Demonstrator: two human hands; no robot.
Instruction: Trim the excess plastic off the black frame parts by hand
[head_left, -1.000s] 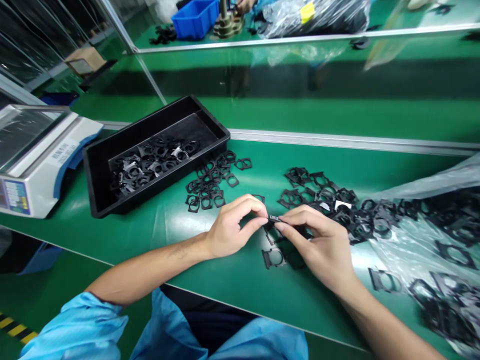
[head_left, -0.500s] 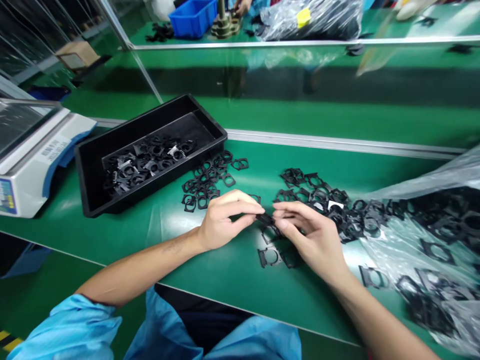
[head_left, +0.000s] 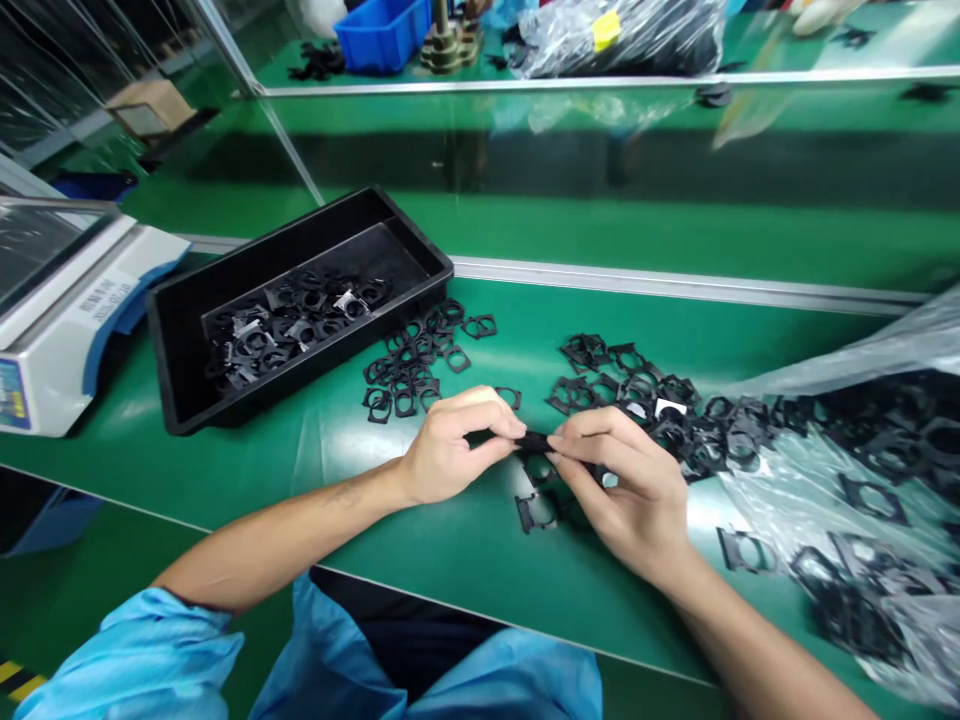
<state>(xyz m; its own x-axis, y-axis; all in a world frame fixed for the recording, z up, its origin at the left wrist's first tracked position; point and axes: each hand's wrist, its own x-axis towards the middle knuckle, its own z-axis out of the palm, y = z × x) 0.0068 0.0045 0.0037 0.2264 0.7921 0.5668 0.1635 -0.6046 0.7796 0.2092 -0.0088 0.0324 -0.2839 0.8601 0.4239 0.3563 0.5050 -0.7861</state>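
Black part in our fingers is held above the green bench, the broadest thing before us. To our left on it stands a black tray with a jumble of flat frames inside; to our right spreads a clear plastic bag. A loose heap of similar frames reaches from the bag to just beyond our right hand, and a smaller cluster lies just beside the tray, past our left hand. Both hands pinch the black part between thumb and fingers, the left at one end and the right at the other, so neither is nearer. Its long axis seems to run crosswise from hand to hand, directly between the fingertips; its finer detail is too small and dark to tell.
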